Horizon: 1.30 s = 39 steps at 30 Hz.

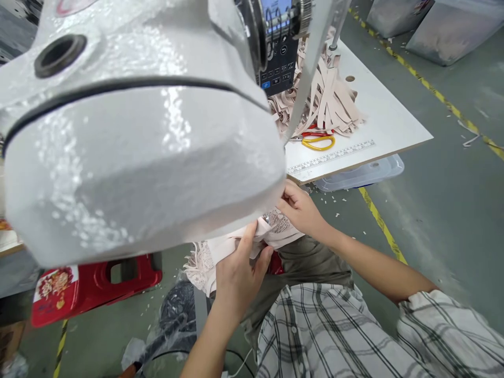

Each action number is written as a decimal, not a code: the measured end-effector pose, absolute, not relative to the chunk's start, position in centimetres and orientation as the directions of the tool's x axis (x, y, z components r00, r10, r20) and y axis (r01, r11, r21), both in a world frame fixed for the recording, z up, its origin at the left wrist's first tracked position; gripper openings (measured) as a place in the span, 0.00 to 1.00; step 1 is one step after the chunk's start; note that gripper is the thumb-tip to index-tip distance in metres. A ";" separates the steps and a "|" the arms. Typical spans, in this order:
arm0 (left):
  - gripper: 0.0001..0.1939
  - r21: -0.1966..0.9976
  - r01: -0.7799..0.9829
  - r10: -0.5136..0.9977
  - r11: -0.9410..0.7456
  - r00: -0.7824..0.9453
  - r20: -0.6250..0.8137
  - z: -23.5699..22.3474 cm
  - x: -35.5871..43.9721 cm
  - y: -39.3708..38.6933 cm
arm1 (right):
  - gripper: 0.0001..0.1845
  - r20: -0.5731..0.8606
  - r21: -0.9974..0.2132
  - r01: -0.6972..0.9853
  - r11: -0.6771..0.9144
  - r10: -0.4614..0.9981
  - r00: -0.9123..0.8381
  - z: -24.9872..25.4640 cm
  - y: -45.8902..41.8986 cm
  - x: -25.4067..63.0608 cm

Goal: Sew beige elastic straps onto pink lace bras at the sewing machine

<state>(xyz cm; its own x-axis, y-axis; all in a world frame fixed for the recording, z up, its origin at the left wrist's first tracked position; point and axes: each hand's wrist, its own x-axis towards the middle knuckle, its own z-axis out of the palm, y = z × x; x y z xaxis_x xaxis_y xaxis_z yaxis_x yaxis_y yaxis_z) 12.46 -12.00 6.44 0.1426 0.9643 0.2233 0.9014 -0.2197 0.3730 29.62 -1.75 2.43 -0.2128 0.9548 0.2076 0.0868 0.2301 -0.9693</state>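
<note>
Pale pink lace fabric (281,223) lies under the head of a white sewing machine (157,173), spread across my lap side of it. My left hand (240,270) grips the plain band of this fabric, index finger stretched along it and thumb bent underneath. On the other side, my right hand (303,210) has its fingers curled in a pinch at the fabric's right edge, close against the machine head. A small metal part (266,218) shows between the hands. The machine head hides the needle area and some right fingertips. A pale strip (307,89) hangs down behind the head.
A white table (394,126) holds a heap of pale pink strips (331,100), yellow-handled scissors (318,142) and a printed ruler scale (334,157). A red stool (94,289) stands at left. Plastic bins (452,31) sit on the floor at upper right.
</note>
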 end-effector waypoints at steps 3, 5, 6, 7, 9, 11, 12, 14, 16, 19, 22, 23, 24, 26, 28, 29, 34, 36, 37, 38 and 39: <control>0.24 0.378 0.900 0.967 -0.217 0.147 0.208 6.5 12.7 -12.0 | 0.06 0.223 -0.968 0.069 0.243 0.950 -0.217 2.5 -2.5 29.8; 0.25 0.394 0.896 0.972 -0.208 0.144 0.186 6.5 12.8 -12.0 | 0.07 0.215 -0.971 0.059 0.233 0.952 -0.219 2.5 -2.9 29.9; 0.25 0.398 0.895 0.974 -0.202 0.141 0.177 6.5 12.8 -12.0 | 0.07 0.211 -0.972 0.052 0.227 0.952 -0.221 2.5 -3.1 29.9; 0.25 0.401 0.895 0.976 -0.196 0.138 0.169 6.5 12.8 -12.0 | 0.07 0.208 -0.974 0.043 0.223 0.952 -0.224 2.4 -3.3 29.9; 0.26 0.397 0.898 0.977 -0.191 0.136 0.163 6.3 12.9 -12.2 | 0.07 0.209 -0.976 0.017 0.219 0.950 -0.233 2.4 -3.7 29.9; 0.31 0.375 0.909 0.975 -0.181 0.116 0.190 6.0 12.9 -12.4 | 0.05 0.203 -0.978 -0.006 0.208 0.951 -0.232 2.5 -3.9 29.9; 0.34 0.361 0.917 0.972 -0.171 0.098 0.212 5.8 12.9 -12.6 | 0.05 0.199 -0.979 -0.011 0.202 0.953 -0.230 2.6 -4.1 29.8; 0.41 0.350 0.927 0.970 -0.135 0.052 0.236 5.4 12.9 -12.9 | 0.05 0.191 -0.981 -0.004 0.195 0.954 -0.229 2.7 -4.2 29.7; 0.45 0.368 0.925 0.976 -0.092 0.011 0.216 5.1 12.8 -13.1 | 0.07 0.194 -0.979 0.019 0.203 0.955 -0.224 2.9 -4.5 29.5; 0.45 0.377 0.924 0.986 -0.056 -0.009 0.169 4.9 13.0 -13.4 | 0.13 0.205 -0.974 0.053 0.220 0.958 -0.202 3.1 -5.1 29.3; 0.44 0.346 0.930 0.976 -0.128 0.056 0.211 4.6 14.1 -14.2 | 0.18 0.143 -0.987 0.046 0.156 0.967 -0.212 3.3 -6.4 29.5; 0.44 0.321 0.930 0.961 -0.178 0.095 0.260 4.4 14.8 -14.6 | 0.18 0.098 -0.994 0.030 0.108 0.968 -0.232 3.4 -6.9 29.7; 0.45 0.290 0.929 0.941 -0.230 0.136 0.309 4.0 15.5 -15.2 | 0.17 0.047 -0.999 0.014 0.052 0.966 -0.255 3.4 -7.4 30.0; 0.46 0.236 0.921 0.901 -0.310 0.205 0.384 3.3 17.2 -16.5 | 0.13 -0.040 -0.999 -0.013 -0.045 0.957 -0.287 3.5 -8.3 30.6; 0.47 0.267 0.894 0.889 -0.361 0.244 0.387 2.8 18.5 -17.7 | 0.12 -0.071 -0.997 -0.017 -0.080 0.956 -0.283 3.4 -8.8 31.3; 0.47 0.325 0.869 0.900 -0.372 0.252 0.357 2.6 18.9 -18.2 | 0.13 -0.066 -0.997 -0.016 -0.073 0.959 -0.274 3.4 -9.0 31.7; 0.42 0.784 0.590 0.932 -0.193 0.360 -0.040 3.5 18.1 -18.7 | 0.17 -0.058 -0.998 0.015 -0.056 0.954 -0.293 3.6 -9.2 33.2; 0.36 0.862 0.503 0.927 -0.062 0.349 -0.137 4.0 16.9 -18.3 | 0.16 -0.081 -0.997 0.043 -0.070 0.939 -0.334 3.7 -9.3 33.6; 0.31 0.870 0.492 0.938 -0.026 0.314 -0.150 4.3 16.4 -18.1 | 0.15 -0.092 -0.996 0.054 -0.078 0.930 -0.355 3.7 -9.3 33.7; 0.26 0.866 0.499 0.955 -0.017 0.265 -0.134 4.4 15.8 -17.8 | 0.14 -0.103 -0.994 0.062 -0.086 0.923 -0.372 3.7 -9.3 33.8; 0.21 0.856 0.516 0.973 -0.030 0.211 -0.093 4.5 15.3 -17.4 | 0.13 -0.111 -0.993 0.068 -0.091 0.915 -0.388 3.6 -9.3 33.8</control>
<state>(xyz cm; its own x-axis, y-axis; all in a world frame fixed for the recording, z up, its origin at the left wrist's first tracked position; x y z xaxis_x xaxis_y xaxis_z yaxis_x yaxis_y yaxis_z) 15.30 -17.45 4.50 0.2105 0.9732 -0.0927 0.5159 -0.0300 0.8561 33.81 -9.33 3.62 -0.3884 0.9149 -0.1106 0.0684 -0.0910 -0.9935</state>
